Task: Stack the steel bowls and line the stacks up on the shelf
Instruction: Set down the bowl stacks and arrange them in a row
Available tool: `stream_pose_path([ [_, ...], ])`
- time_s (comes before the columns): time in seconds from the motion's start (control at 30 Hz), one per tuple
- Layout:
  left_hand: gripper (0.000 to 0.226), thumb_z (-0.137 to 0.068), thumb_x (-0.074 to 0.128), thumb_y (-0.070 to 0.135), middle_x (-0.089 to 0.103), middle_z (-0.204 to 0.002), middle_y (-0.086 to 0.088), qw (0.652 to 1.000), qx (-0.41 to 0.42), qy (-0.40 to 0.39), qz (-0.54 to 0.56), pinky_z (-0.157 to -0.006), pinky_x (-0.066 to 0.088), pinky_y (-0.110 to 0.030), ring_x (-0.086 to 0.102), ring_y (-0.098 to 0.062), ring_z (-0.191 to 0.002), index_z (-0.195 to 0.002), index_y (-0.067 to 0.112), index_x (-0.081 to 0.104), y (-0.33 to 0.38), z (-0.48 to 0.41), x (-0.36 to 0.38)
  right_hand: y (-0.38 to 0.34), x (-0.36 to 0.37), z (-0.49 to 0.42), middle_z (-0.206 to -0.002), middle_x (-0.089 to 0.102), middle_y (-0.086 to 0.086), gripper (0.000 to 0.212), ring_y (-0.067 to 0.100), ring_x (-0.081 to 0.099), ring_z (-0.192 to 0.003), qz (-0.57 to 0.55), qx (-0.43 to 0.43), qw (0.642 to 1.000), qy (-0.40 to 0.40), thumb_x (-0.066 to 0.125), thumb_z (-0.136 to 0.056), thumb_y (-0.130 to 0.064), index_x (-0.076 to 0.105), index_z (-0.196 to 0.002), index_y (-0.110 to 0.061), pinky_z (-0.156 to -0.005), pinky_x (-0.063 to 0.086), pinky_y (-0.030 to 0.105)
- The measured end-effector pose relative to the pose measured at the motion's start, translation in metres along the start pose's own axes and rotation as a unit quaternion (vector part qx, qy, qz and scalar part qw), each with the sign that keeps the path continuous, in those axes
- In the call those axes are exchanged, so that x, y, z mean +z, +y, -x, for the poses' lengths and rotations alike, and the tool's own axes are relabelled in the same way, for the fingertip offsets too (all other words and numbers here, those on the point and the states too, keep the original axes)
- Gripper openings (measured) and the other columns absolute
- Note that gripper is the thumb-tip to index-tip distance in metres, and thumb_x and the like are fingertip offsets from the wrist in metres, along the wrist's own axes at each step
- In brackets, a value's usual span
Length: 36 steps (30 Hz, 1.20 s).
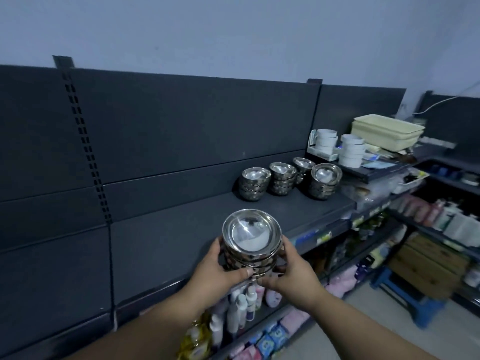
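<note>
At the shelf (181,242) front edge, my left hand (220,271) and right hand (293,274) clasp 1 bowl stack (251,245); I'd keep it level and set it beside the other stacks (254,184).

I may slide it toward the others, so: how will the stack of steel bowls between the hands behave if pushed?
The held stack looks rigid and polished, so it would probably glide on the shelf. It is several nested bowls, so a high push may shift the upper ones. The left hand and right hand grip it low, which seems safest.
</note>
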<state>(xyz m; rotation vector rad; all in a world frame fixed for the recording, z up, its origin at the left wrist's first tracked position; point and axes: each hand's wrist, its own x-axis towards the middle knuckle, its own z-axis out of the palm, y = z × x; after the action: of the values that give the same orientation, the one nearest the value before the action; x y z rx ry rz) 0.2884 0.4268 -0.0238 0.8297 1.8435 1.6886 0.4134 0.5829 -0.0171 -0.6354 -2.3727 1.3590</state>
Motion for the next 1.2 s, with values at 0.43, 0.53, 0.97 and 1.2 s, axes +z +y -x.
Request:
stream_pose_path([
  [0.43,0.08,-0.067,0.086,0.017,0.062,-0.12,0.016,1.0,-0.007,0.001,0.022,-0.102,0.049,-0.035,0.063,-0.01,-0.112,-0.131,0.037,0.042,-0.014,-0.107,0.011,0.036,-0.024,-0.106,-0.124,0.056,-0.021,0.101,0.003,0.055,-0.116,-0.016,0.003,1.0,-0.019,0.087,-0.065,-0.024,0.025,-0.141,-0.046,-0.083,0.048,0.014],
  [0.53,0.086,-0.065,0.086,0.012,0.06,-0.121,0.016,0.999,-0.013,0.016,0.046,-0.101,0.049,-0.037,0.063,-0.015,-0.113,-0.133,0.037,0.039,-0.021,-0.136,-0.003,0.039,-0.014,-0.143,-0.127,0.056,-0.02,0.103,0.004,0.056,-0.117,-0.014,0.007,0.999,-0.038,0.087,-0.065,-0.022,0.024,-0.142,-0.047,-0.08,0.052,0.014],
  [0.97,0.075,-0.07,0.083,0.008,0.058,-0.115,0.022,0.952,-0.083,0.29,-0.054,-0.074,0.042,0.003,0.053,0.017,-0.097,-0.132,0.025,0.044,-0.035,-0.198,0.023,0.07,-0.012,-0.285,-0.121,0.066,-0.018,0.106,0.006,0.061,-0.115,-0.059,-0.067,0.957,-0.275,0.087,-0.053,-0.028,0.03,-0.137,-0.057,-0.102,0.049,0.04],
  [1.2,0.082,-0.072,0.083,0.02,0.051,-0.112,0.029,0.947,-0.102,0.288,-0.101,-0.072,0.037,0.003,0.051,0.013,-0.102,-0.135,0.036,0.034,-0.033,-0.188,0.025,0.075,-0.012,-0.283,-0.123,0.052,-0.029,0.099,-0.02,0.05,-0.109,-0.02,-0.086,0.956,-0.28,0.08,-0.067,-0.007,0.024,-0.139,-0.044,-0.098,0.044,0.013],
])
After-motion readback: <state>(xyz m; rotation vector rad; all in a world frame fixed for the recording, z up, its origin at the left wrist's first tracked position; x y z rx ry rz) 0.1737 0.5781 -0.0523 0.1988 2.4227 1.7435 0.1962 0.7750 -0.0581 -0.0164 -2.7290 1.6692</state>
